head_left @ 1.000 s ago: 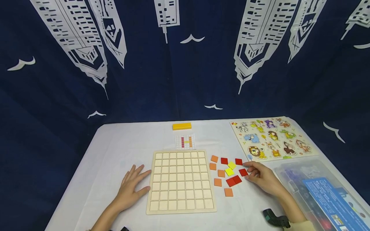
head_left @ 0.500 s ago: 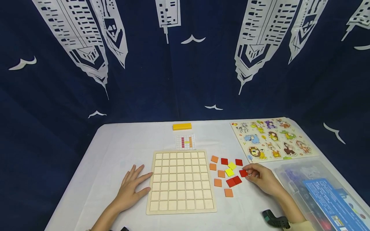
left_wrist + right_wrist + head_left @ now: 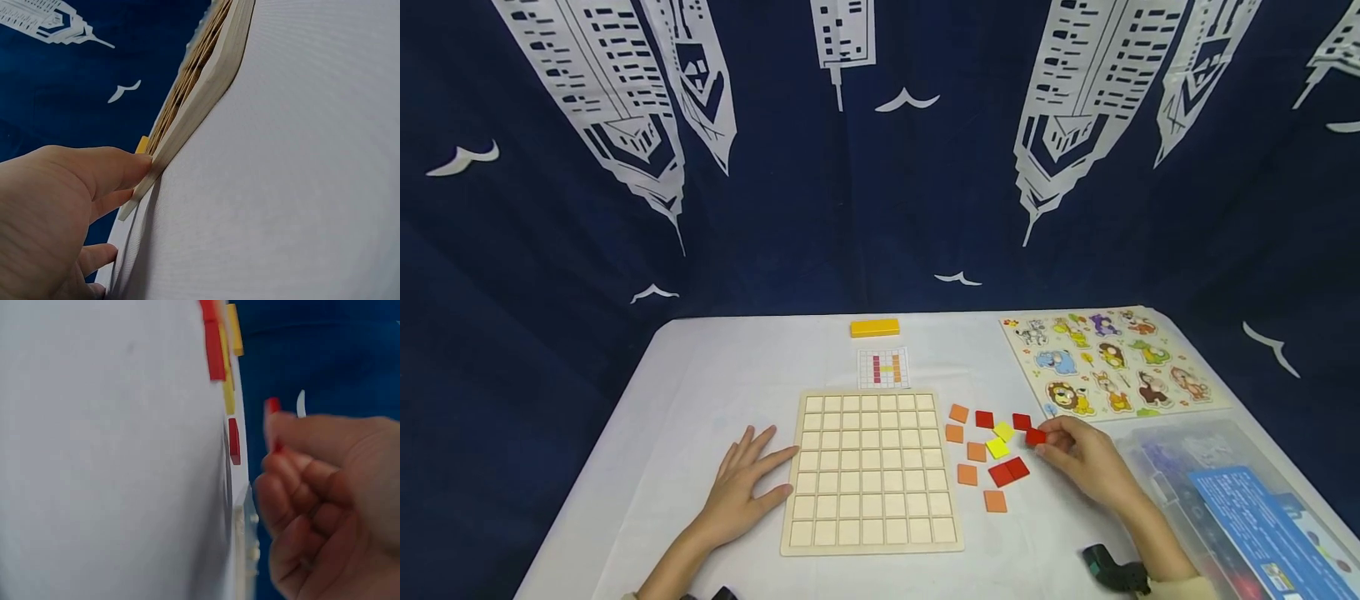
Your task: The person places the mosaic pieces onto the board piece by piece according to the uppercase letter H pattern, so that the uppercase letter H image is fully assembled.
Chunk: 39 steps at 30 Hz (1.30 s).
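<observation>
Head view shows the right-hand grip point(image 3: 1082, 467) pinching a red tile point(image 3: 1036, 437), lifted off the bench point(image 3: 722, 358) in the right wrist view, probably edge-held to free its underside. The left-hand grip point(image 3: 741, 483) is spread wide, touching the gridded board's left edge point(image 3: 792, 472), seemingly to steady it. Loose tiles point(image 3: 997, 448) lie beside the board, presumably within reach; a pattern card point(image 3: 883, 379) sits just beyond, likely for viewing.
</observation>
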Motion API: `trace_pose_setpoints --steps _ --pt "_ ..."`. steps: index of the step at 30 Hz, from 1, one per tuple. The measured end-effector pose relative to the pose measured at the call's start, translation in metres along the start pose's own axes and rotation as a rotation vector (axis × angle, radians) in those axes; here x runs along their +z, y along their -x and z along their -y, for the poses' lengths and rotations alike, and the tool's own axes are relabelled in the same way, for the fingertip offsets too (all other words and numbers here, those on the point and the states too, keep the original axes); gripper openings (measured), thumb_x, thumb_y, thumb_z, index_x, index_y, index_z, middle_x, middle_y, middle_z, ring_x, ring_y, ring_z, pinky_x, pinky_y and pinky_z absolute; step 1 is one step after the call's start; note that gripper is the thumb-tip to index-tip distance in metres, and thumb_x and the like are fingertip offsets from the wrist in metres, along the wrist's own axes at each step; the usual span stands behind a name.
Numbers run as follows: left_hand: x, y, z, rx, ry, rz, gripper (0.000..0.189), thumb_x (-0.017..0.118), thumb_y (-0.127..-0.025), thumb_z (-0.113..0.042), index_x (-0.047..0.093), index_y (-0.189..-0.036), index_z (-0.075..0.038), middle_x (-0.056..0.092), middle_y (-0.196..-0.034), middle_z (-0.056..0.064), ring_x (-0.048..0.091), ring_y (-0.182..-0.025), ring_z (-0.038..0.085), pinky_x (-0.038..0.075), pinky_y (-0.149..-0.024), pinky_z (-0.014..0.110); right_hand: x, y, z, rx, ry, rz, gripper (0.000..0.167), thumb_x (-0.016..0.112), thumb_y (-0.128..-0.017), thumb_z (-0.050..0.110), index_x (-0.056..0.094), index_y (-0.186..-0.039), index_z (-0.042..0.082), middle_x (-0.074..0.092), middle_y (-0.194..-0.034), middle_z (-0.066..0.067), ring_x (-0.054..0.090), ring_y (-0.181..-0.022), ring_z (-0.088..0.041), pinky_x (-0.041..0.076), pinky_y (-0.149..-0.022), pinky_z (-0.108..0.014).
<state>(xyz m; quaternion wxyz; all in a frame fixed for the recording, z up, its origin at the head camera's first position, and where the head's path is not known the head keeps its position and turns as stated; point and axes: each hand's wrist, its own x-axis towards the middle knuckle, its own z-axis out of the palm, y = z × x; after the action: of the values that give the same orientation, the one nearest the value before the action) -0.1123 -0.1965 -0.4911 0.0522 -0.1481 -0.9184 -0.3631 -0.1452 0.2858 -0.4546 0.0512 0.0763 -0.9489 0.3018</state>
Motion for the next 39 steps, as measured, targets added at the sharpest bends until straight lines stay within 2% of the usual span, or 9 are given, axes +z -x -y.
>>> trace_pose_setpoints --steps 6,10,18,23,27,31,39 --pt "-0.001 0.001 0.000 -0.020 -0.003 0.012 0.049 0.072 -0.084 -0.032 0.064 -0.130 -0.016 0.034 -0.155 0.022 0.008 -0.146 0.052 0.002 -0.112 0.071 -0.008 -0.014 0.043 -0.089 0.004 -0.009 0.023 0.076 -0.083 0.010 0.067 -0.104 0.003 0.061 -0.082 0.001 0.050 -0.073 -0.010 0.043 -0.060 -0.021" --pt "-0.001 0.001 0.000 -0.014 -0.010 0.009 0.049 0.072 -0.084 -0.031 0.064 -0.130 -0.016 0.034 -0.155 0.022 0.009 -0.146 0.053 0.003 -0.112 0.071 -0.002 -0.029 0.079 -0.138 -0.012 -0.001 0.024 0.076 -0.084 0.011 0.067 -0.105 0.004 0.063 -0.084 0.001 0.051 -0.074 -0.013 0.042 -0.060 -0.021" --pt "0.000 0.000 -0.002 -0.026 -0.002 0.020 0.048 0.073 -0.084 -0.026 0.063 -0.130 -0.016 0.034 -0.155 0.023 0.008 -0.146 0.052 0.002 -0.112 0.071 0.034 -0.062 0.142 -0.288 -0.084 0.061 0.020 0.077 -0.084 0.014 0.069 -0.102 0.008 0.063 -0.084 0.005 0.054 -0.076 -0.013 0.045 -0.064 -0.022" --pt "0.001 0.000 -0.001 -0.027 -0.006 0.021 0.048 0.073 -0.084 -0.027 0.064 -0.130 -0.017 0.034 -0.155 0.022 0.008 -0.146 0.051 0.002 -0.113 0.070 0.062 -0.081 0.173 -0.323 -0.090 0.140 0.018 0.075 -0.084 0.013 0.069 -0.100 0.007 0.065 -0.083 0.004 0.054 -0.073 -0.012 0.044 -0.065 -0.023" --pt "0.001 0.000 0.000 -0.021 -0.007 0.017 0.048 0.073 -0.084 -0.029 0.064 -0.130 -0.017 0.034 -0.155 0.022 0.009 -0.147 0.051 0.003 -0.113 0.070 0.082 -0.091 0.189 -0.325 -0.088 0.219 0.019 0.075 -0.084 0.013 0.069 -0.101 0.006 0.068 -0.085 0.001 0.056 -0.073 -0.011 0.046 -0.066 -0.024" --pt "0.000 0.001 0.000 -0.022 -0.004 0.024 0.048 0.073 -0.085 -0.030 0.064 -0.130 -0.016 0.033 -0.155 0.022 0.008 -0.147 0.051 0.002 -0.113 0.070 0.099 -0.097 0.193 -0.316 -0.072 0.292 0.018 0.076 -0.084 0.014 0.070 -0.099 0.006 0.068 -0.084 0.000 0.058 -0.073 -0.010 0.048 -0.065 -0.025" --pt "0.000 0.001 0.001 -0.022 -0.010 0.022 0.049 0.072 -0.085 -0.034 0.065 -0.129 -0.015 0.034 -0.155 0.023 0.009 -0.147 0.051 0.003 -0.113 0.069 0.111 -0.101 0.190 -0.294 0.009 0.374 0.016 0.076 -0.084 0.015 0.068 -0.096 0.006 0.059 -0.070 0.005 0.051 -0.065 -0.009 0.042 -0.059 -0.023"
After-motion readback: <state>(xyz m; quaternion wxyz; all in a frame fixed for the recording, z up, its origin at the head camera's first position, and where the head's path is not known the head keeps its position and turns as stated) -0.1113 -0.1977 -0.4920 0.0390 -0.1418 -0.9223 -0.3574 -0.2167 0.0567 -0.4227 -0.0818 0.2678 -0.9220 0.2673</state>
